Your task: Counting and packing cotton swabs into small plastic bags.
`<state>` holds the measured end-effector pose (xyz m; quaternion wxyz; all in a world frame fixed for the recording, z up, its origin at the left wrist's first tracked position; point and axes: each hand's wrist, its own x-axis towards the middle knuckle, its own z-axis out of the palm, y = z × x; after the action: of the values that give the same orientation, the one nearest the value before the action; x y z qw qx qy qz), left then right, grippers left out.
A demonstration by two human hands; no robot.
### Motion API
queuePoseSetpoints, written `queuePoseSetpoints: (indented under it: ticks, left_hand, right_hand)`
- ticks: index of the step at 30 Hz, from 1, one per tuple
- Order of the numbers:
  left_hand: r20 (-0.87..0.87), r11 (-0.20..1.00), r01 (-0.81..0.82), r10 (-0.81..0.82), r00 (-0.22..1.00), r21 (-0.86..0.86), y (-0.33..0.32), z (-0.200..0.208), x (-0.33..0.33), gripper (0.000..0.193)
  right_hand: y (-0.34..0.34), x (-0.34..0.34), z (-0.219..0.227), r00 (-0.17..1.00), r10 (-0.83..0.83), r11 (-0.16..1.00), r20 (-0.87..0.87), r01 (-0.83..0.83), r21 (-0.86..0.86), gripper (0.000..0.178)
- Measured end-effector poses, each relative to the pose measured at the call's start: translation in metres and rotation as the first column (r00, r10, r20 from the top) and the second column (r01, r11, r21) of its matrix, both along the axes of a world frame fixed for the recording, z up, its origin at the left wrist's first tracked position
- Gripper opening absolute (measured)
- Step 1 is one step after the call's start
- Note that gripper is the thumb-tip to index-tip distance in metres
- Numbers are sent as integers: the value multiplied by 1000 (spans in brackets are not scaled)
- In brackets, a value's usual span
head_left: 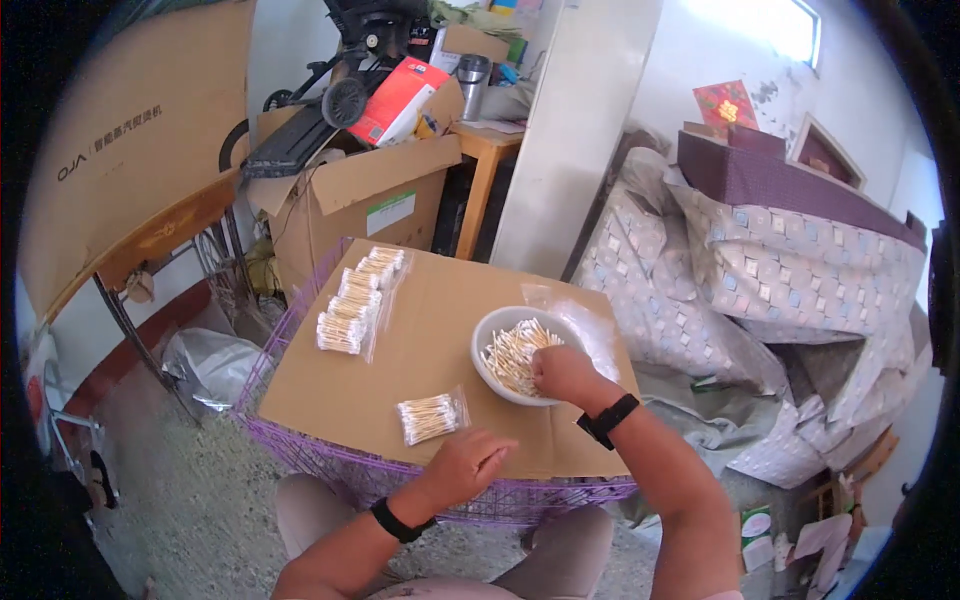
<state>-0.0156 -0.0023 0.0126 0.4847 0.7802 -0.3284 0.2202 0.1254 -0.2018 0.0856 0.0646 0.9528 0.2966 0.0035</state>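
Bare forearms, black bands at the wrists, reach from the lower edge across a cardboard sheet atop a purple wire crate. At center right, the right hand dips bent fingers into a pale bowl of cotton swabs; whether it grips any cannot be told. The left hand, lower center, is released and loosely curled near a bagged bundle of swabs. More filled bags line the sheet's upper left; clear plastic bags lie beside the bowl.
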Motion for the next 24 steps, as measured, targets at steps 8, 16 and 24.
queuePoseSetpoints:
  ticks: [8,16,24]
  left_hand:
    - [-47,999,-44,43,998,-20,1,-5,-5,15]
    - [-53,998,-55,55,997,5,-5,5,-4,17]
    - [-197,994,-92,80,977,-53,-12,11,-4,19]
  right_hand:
    - [5,-87,26,1000,13,741,-8,-4,671,11]
    - [-11,-133,-71,981,-5,165,-194,193,967,10]
    - [-11,-125,-98,978,52,183,-202,190,965,11]
